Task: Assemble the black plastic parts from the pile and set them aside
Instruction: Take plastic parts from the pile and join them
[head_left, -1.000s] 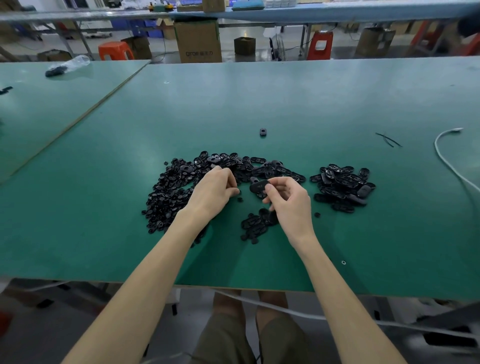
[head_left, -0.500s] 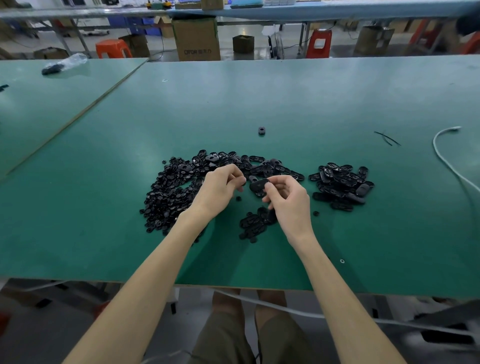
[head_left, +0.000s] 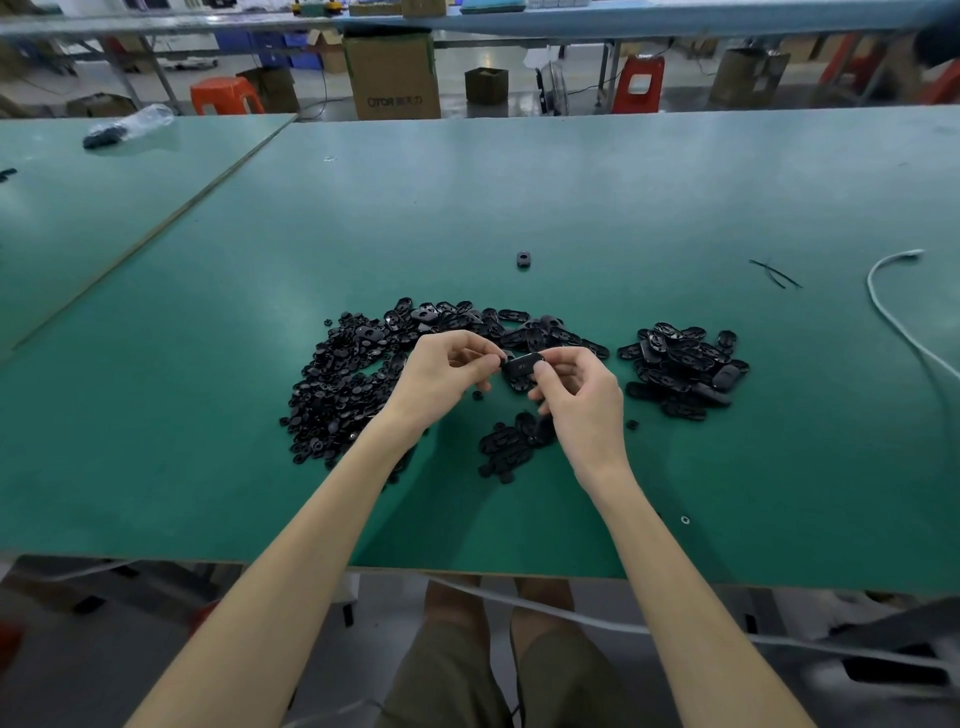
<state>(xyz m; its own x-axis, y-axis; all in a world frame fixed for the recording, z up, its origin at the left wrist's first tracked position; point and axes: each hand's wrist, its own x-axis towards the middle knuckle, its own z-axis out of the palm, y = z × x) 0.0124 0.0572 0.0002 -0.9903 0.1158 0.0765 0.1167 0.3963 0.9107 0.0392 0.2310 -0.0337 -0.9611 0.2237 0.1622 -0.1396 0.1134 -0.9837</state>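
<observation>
Black shell (head_left: 523, 362) stayed pinched in the right hand (head_left: 582, 400); the left hand (head_left: 441, 374) had left the pile (head_left: 343, 384) and pinched the shell's other end, so joining was likely under way.

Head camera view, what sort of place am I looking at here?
Probably a small factory assembly floor: long green workbenches, heaps of small black plastic parts sorted on the nearest one, and cardboard cartons and plastic stools on the floor behind.
</observation>
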